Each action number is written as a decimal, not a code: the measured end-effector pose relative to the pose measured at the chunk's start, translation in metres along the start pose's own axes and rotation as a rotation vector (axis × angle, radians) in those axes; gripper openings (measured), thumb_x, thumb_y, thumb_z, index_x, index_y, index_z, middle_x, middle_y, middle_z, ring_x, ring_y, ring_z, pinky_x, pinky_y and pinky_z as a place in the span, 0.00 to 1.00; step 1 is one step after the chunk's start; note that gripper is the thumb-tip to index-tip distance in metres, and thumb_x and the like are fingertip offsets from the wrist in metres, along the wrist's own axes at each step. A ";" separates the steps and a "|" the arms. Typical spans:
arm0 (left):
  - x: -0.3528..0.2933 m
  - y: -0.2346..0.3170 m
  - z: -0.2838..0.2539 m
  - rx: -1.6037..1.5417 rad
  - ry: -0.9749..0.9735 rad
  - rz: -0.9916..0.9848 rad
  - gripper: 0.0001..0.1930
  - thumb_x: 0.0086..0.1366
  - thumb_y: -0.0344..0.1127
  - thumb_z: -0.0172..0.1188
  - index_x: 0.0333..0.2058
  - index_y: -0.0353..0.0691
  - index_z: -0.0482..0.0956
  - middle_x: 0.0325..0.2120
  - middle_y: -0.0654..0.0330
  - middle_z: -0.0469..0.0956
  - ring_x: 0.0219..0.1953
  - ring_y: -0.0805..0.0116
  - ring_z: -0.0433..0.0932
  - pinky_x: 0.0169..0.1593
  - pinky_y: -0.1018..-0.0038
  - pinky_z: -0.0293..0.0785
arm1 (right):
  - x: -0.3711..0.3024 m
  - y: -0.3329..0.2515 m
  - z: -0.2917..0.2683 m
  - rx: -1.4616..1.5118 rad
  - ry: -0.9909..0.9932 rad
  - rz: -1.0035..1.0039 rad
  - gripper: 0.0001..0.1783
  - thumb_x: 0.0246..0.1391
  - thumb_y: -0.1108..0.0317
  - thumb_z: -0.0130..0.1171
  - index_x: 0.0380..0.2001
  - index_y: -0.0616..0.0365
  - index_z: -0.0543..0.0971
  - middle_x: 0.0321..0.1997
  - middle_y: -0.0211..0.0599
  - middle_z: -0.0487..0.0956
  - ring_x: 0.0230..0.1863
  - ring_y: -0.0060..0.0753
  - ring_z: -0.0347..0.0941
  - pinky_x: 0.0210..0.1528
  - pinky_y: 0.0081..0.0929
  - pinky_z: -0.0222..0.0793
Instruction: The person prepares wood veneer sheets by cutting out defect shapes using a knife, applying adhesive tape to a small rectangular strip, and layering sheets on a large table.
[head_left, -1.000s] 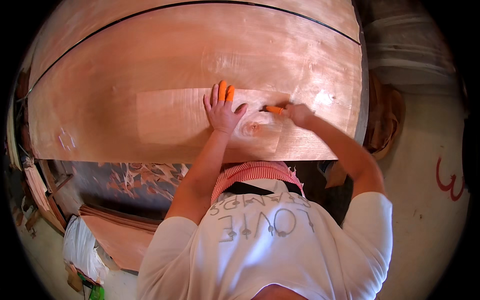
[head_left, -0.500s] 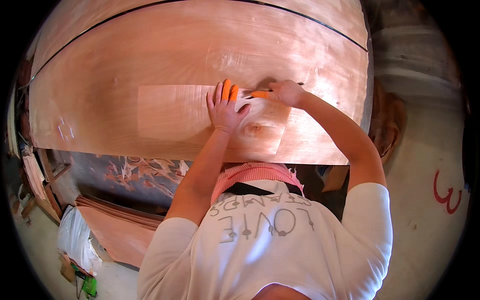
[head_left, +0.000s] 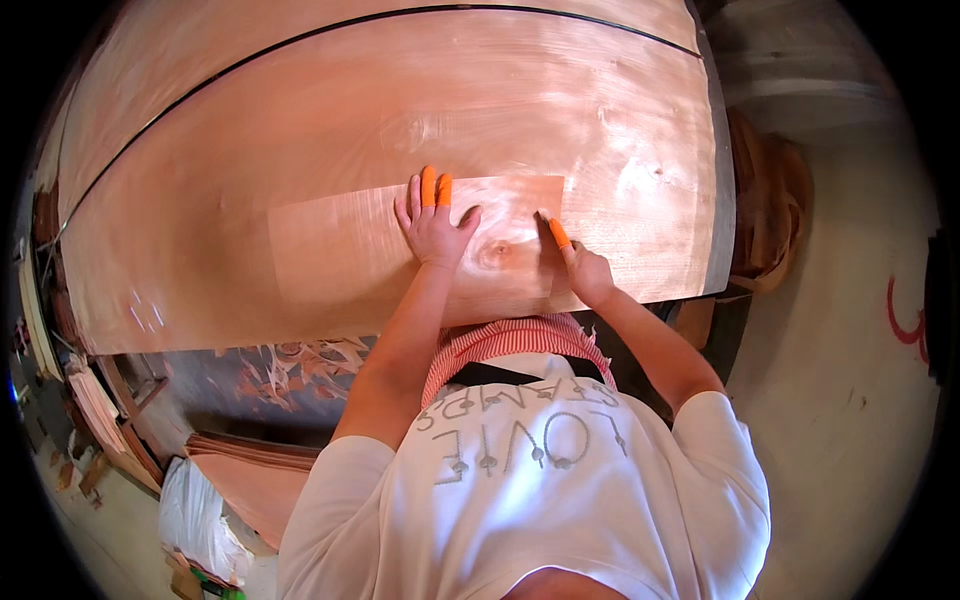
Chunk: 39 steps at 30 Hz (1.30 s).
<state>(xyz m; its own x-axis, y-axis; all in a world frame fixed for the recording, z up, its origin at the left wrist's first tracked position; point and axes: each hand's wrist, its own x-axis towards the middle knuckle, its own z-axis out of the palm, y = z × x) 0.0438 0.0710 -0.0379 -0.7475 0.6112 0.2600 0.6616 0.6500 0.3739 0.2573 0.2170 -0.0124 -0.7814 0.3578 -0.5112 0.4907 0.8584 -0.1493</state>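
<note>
A rectangular piece of thin wood veneer (head_left: 340, 240) lies flat on a large veneer sheet (head_left: 250, 130). My left hand (head_left: 437, 235) presses on the piece with its fingers spread, two of them in orange finger covers. Near the piece's right edge, my right hand (head_left: 588, 272) is closed around a slim knife (head_left: 543, 214). Its dark tip points away from me and meets the veneer, while the handle is hidden in my palm. An orange cover sits on the extended index finger. Beside a round knot (head_left: 497, 253), the surface between my hands looks smooth.
A dark strap or cord (head_left: 400, 13) curves across the far part of the sheet. Torn veneer scraps (head_left: 300, 368) lie below the near edge, left. Stacked veneer sheets (head_left: 250, 480) and a white plastic bag (head_left: 200, 515) are at lower left. Brown sheets (head_left: 770, 200) hang at the right.
My right hand has moved from the piece's far edge to its right edge, nearer to me, with the knife now pointing away. The left hand stays spread on the piece. The view has turned slightly.
</note>
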 end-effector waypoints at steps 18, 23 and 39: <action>-0.002 0.003 -0.001 0.035 -0.039 0.018 0.31 0.43 0.52 0.62 0.47 0.44 0.71 0.55 0.59 0.61 0.59 0.58 0.55 0.59 0.56 0.44 | 0.081 0.018 -0.052 0.613 0.510 0.052 0.23 0.44 0.72 0.56 0.46 0.55 0.67 0.32 0.40 0.74 0.31 0.42 0.72 0.33 0.33 0.68; -0.002 0.002 -0.006 -0.017 -0.062 -0.039 0.35 0.43 0.54 0.61 0.49 0.44 0.67 0.56 0.57 0.59 0.60 0.60 0.53 0.60 0.57 0.40 | 0.028 -0.024 -0.087 0.492 0.548 -0.091 0.27 0.42 0.74 0.54 0.50 0.52 0.66 0.33 0.38 0.73 0.26 0.45 0.71 0.27 0.34 0.68; 0.071 -0.165 -0.106 0.013 -0.344 0.720 0.09 0.41 0.36 0.65 0.24 0.46 0.76 0.24 0.62 0.72 0.35 0.63 0.70 0.56 0.59 0.55 | -0.102 -0.117 -0.060 0.622 0.453 -0.105 0.25 0.39 0.72 0.59 0.46 0.56 0.69 0.27 0.40 0.72 0.24 0.44 0.71 0.25 0.31 0.68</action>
<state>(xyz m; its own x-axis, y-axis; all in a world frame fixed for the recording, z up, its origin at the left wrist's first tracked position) -0.1247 -0.0404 0.0136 -0.0770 0.9866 0.1439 0.9771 0.0460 0.2076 0.2568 0.1025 0.1080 -0.8515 0.5161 -0.0924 0.4268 0.5799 -0.6939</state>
